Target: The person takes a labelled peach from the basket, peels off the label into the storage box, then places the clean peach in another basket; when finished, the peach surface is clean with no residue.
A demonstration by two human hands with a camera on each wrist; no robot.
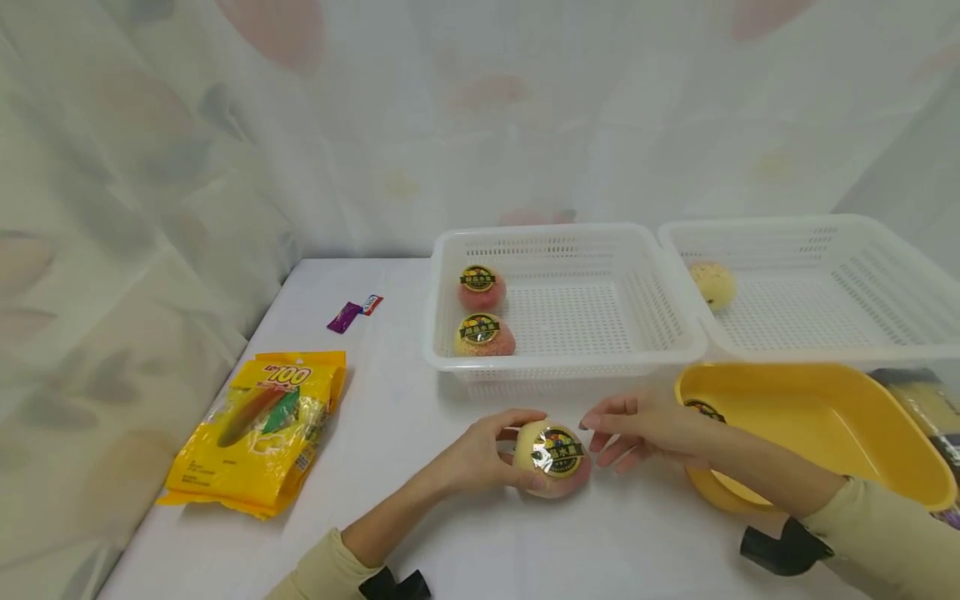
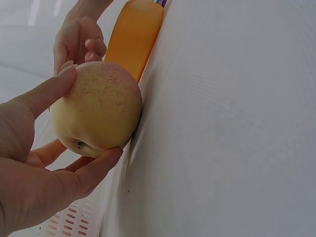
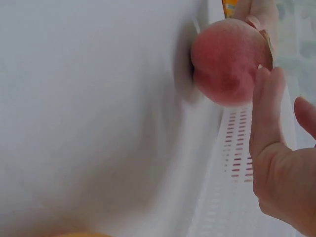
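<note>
Both hands were bare, with no rings or gloves. Behind the left hand [image 1: 480, 454] the forearm was uncovered up to a pale cream-yellow sleeve [image 1: 318, 571] pushed back from the wrist, with a black mount [image 1: 393, 585] strapped beside its cuff. Behind the right hand [image 1: 648, 429] ran a matching cream sleeve [image 1: 877, 533], and a black angular mount [image 1: 783, 547] sat under that forearm.

I see a round apple [image 1: 553, 463] resting on the white desk [image 1: 390, 433], just in front of the near basket. Its skin is pale yellow on one side and blushed pink-red on the other. A round, shiny dark-and-gold sticker sits on top, facing up and slightly toward me.
</note>
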